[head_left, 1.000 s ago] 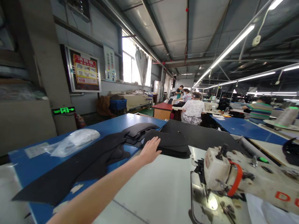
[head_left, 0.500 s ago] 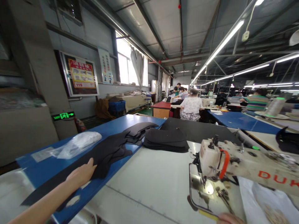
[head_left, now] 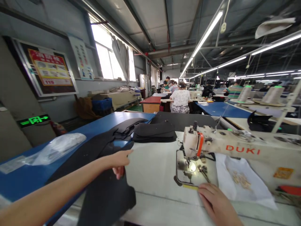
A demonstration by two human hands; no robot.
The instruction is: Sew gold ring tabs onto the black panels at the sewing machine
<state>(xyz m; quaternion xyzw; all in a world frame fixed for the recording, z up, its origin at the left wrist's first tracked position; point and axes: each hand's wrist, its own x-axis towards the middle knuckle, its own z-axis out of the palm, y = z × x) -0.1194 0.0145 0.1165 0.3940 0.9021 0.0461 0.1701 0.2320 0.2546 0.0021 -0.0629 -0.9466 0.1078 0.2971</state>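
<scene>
Evidently left hand point(head_left: 120, 159) clamped on black fabric point(head_left: 109, 196); right hand point(head_left: 216, 201) unclenched on table point(head_left: 160, 175).

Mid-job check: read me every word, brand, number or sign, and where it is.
"DUKI": sewing machine.
"119": red-and-yellow wall poster; its heading looks like "消防栓", blurred.
Figure and right-pointing arrow: green exit sign.
Too blurred to read: narrow wall sign; orange sticker on the machine.

L hand point(head_left: 120, 161) pinched, R hand point(head_left: 217, 202) palm-down, prob. loosely bent
</scene>
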